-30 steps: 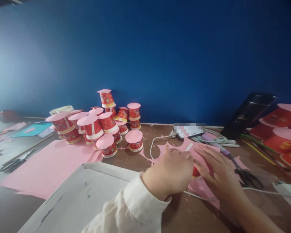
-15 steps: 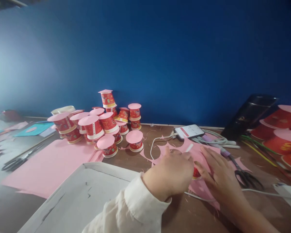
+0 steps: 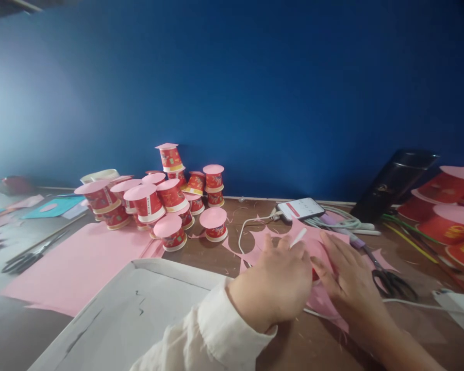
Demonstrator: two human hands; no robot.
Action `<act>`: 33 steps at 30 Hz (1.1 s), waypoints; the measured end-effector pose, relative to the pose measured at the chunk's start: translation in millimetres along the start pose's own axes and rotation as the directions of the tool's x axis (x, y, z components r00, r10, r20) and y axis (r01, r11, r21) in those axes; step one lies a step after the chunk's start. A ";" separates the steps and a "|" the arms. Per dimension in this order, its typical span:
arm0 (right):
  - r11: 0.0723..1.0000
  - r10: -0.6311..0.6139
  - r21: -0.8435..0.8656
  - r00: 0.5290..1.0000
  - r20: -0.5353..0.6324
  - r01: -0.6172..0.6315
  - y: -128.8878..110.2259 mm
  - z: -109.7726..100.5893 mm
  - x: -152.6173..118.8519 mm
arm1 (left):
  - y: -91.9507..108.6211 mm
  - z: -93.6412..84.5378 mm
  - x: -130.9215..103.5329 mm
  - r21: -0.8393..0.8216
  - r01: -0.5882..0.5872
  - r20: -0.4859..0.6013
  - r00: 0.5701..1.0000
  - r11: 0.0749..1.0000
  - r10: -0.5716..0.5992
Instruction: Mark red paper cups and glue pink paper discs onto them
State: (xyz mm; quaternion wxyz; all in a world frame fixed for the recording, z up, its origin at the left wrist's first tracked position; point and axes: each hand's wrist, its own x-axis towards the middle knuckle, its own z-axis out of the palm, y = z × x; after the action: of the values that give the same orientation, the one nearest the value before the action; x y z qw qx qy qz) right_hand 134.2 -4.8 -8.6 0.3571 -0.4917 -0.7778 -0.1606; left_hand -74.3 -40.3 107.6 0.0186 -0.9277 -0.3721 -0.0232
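Note:
My left hand (image 3: 276, 278), in a white sleeve, lies over pink paper scraps (image 3: 261, 242) on the brown table. Its fingers are bent forward and apart, and a white stick (image 3: 298, 237) shows just beyond them. To its right my right hand (image 3: 350, 273) rests with fingers stretched out against a pink paper disc (image 3: 321, 247). Between the hands a small part of a red cup (image 3: 315, 274) shows under the pink paper; most of it is hidden.
Red cups with pink discs (image 3: 172, 196) stand stacked at left centre, behind a white box lid (image 3: 158, 288) and pink sheets (image 3: 85, 263). A phone (image 3: 299, 208), black bottle (image 3: 390, 180), scissors (image 3: 394, 283), cable and more red cups (image 3: 448, 224) lie behind and right.
My left hand has shifted slightly right, and its fingers are spread a little more. My right hand has stayed nearly in place.

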 end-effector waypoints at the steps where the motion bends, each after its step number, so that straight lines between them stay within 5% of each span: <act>1: 1.000 -0.006 0.000 1.000 -0.006 0.006 -0.2 -1.1 0.0 | 1.1 -0.7 -0.2 0.000 -0.003 0.010 1.000 1.000 0.003; 14: 1.000 -0.014 -0.004 1.000 -0.001 0.014 -0.8 2.8 -4.0 | 9.3 0.5 1.1 0.110 0.020 0.067 0.997 0.994 -0.028; 22: 0.999 -0.013 -0.050 1.000 -0.001 0.013 -0.1 2.9 -4.2 | 21.9 -2.9 1.1 0.041 -0.027 0.123 0.992 0.999 0.021; 33: 0.997 -0.007 -0.071 1.000 0.000 0.007 -3.3 -0.3 -5.3 | 21.9 1.2 0.6 0.090 -0.002 0.084 0.996 0.996 -0.006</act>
State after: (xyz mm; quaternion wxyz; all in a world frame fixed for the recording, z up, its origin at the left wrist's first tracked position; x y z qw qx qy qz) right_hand 132.8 -10.0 -11.9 0.3388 -0.5016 -0.7731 -0.1895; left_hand -58.7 -55.7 106.1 0.0448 -0.9257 -0.3742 0.0326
